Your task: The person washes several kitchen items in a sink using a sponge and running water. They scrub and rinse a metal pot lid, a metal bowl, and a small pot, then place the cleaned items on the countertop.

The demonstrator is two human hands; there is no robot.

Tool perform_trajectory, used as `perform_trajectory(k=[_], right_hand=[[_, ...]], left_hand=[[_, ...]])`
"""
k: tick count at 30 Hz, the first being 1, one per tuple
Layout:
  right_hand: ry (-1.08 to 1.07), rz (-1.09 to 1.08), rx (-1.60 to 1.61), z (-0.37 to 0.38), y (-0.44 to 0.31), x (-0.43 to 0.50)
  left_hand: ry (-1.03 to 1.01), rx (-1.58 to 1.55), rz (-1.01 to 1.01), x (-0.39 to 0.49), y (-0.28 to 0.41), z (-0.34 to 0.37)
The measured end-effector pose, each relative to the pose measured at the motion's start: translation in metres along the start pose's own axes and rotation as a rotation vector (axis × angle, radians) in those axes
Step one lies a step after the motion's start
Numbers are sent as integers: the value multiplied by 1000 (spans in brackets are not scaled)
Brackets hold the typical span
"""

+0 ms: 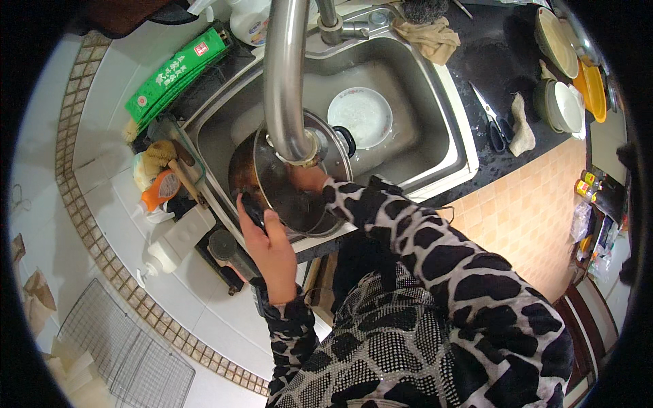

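A metal pot (306, 204) with black side handles is held tilted over the near left part of the steel sink (423, 137). My left hand (268, 245) grips its left black handle, with the thumb along the top. Inside the pot, below the faucet spout (288, 102), is my right hand (307, 178); its fingers are partly hidden by the spout, so whether it holds something cannot be told. Just beyond the pot's right handle, a white plate (360, 117) with a patterned rim lies on the sink bottom.
Scissors (491, 118), a rag (520, 127) and stacked bowls (563, 107) stand on the right counter. A tan cloth (431, 38) hangs over the sink's back corner. Along the left are a green package (176, 76), an orange bottle (162, 189) and a white pump bottle (178, 239).
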State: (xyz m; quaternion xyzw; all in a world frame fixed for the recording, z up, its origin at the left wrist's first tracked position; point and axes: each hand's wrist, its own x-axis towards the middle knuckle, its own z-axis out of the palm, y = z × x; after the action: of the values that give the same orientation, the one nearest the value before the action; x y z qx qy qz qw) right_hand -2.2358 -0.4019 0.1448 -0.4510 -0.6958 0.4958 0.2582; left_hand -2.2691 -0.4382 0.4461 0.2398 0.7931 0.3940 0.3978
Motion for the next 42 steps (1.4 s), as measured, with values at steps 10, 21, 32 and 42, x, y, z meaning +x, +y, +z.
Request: perform_trajectory(k=[10, 21, 32, 42], right_hand=[[-379, 115, -338, -216, 46, -5], [-30, 429, -523, -153, 32, -20], [-655, 397, 540, 17, 14, -43], [-498, 361, 1016, 44, -45, -17]], left_hand=[[50, 193, 161, 31, -29, -21], [73, 129, 114, 43, -17, -25], [-185, -37, 238, -6, 39, 34], [-169, -187, 20, -6, 48, -13]])
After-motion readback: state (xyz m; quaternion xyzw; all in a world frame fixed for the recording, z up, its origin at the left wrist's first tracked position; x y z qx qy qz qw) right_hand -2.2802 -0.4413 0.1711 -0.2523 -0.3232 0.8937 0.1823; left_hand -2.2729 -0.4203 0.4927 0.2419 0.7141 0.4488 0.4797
